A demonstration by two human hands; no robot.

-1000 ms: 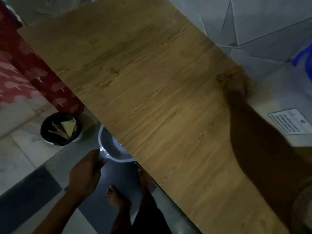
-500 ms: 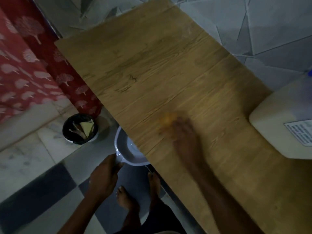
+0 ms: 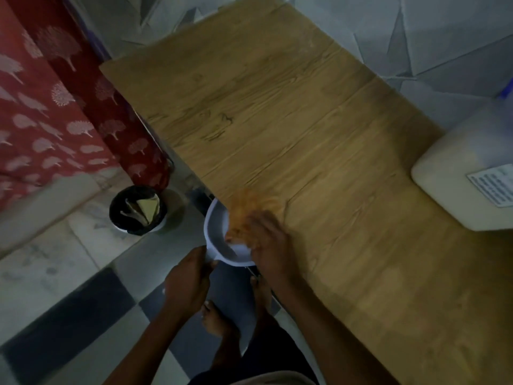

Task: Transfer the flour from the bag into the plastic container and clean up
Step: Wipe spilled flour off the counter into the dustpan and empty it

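Observation:
My left hand (image 3: 188,279) grips the rim of a white bowl (image 3: 215,232) held just below the near-left edge of the wooden table (image 3: 277,107). My right hand (image 3: 266,237) presses a blurred orange cloth (image 3: 249,209) at that table edge, right over the bowl. A pale plastic container (image 3: 455,173) with a printed label stands on the table at the right edge of the view. The flour bag is not in sight.
A black bin (image 3: 138,209) with a yellowish scrap inside stands on the tiled floor left of the table. A red patterned curtain (image 3: 55,107) hangs at the left. My bare feet (image 3: 219,320) are below the bowl.
My right hand has swept the orange cloth from the table's far right side across the top to the near-left edge, above the bowl. The left hand keeps holding the bowl.

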